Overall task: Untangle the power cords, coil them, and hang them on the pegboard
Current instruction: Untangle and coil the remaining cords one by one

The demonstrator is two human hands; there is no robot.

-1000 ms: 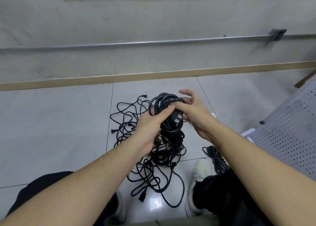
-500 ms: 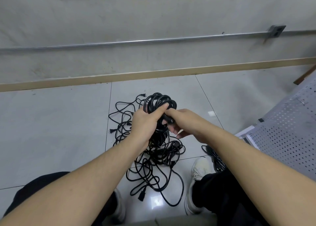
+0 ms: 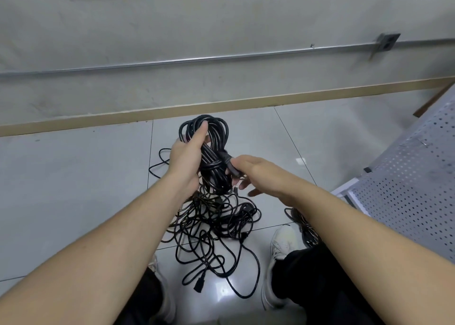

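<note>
A coiled black power cord [image 3: 216, 140] is held up over the floor. My left hand [image 3: 187, 159] grips the coil round its middle, thumb up along the loops. My right hand [image 3: 258, 174] pinches the cord's plug end [image 3: 230, 166], which is wrapped across the coil's waist; its lower fingers are spread. Below lies a tangle of black cords [image 3: 214, 223] on the tiles, with a plug [image 3: 199, 284] near my feet. The grey pegboard [image 3: 408, 177] stands at the right.
A second small bundle of cord [image 3: 302, 223] lies by my right shoe [image 3: 280, 246], partly hidden by my right forearm. A wall with a metal conduit [image 3: 221, 59] and a socket box [image 3: 386, 43] runs behind. Pale floor tiles stretch to the left.
The coil has been lifted higher and further from the pile. My right hand moved down and right, drawing the plug end round the coil's middle.
</note>
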